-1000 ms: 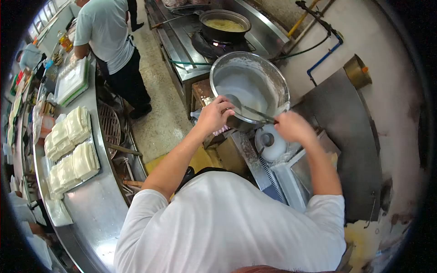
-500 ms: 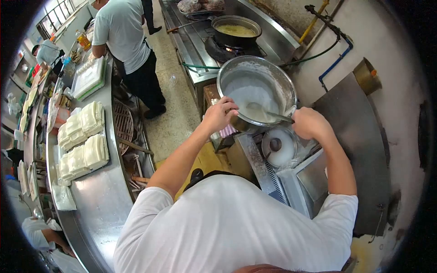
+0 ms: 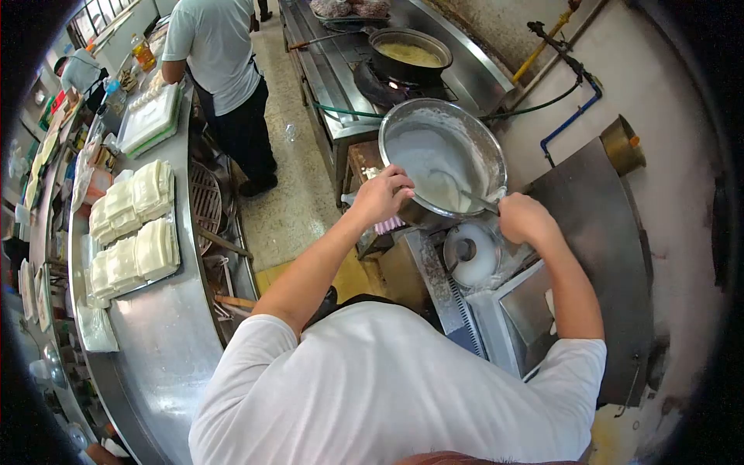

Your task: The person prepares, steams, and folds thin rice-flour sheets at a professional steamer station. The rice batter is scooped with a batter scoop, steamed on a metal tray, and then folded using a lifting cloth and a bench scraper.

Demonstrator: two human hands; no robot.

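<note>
Both my arms are stretched forward from my white shirt, bent a little at the elbows. My left hand (image 3: 384, 194) is raised to the near edge of the large round steel bowl (image 3: 474, 128), and my right hand (image 3: 525, 218) is at the bowl's right side, a little lower, with the wrist turned inward. The bowl stands tilted toward me on a small stand between my hands, and thin white batter (image 3: 428, 164) covers its bottom and walls. Just below it, near my right hand, is a round white lid (image 3: 474, 254) with a dark hole in it. Behind the bowl a dark round pan of yellow liquid (image 3: 409, 53) sits on a lit gas burner of a steel stove. A curved stainless steel counter (image 3: 159, 349) runs along my left and carries stacks of pale square sheets (image 3: 132, 225). Another person in a light grey shirt (image 3: 217, 46) stands at its far end. On the right a blue pipe (image 3: 577, 116) runs along the dirty wall. The fingers of my left hand are curled over the rim and grip the bowl. The fingers of my right hand are closed in a fist around the handle of the long metal ladle (image 3: 471, 197), and its spoon end lies in the batter.
</note>
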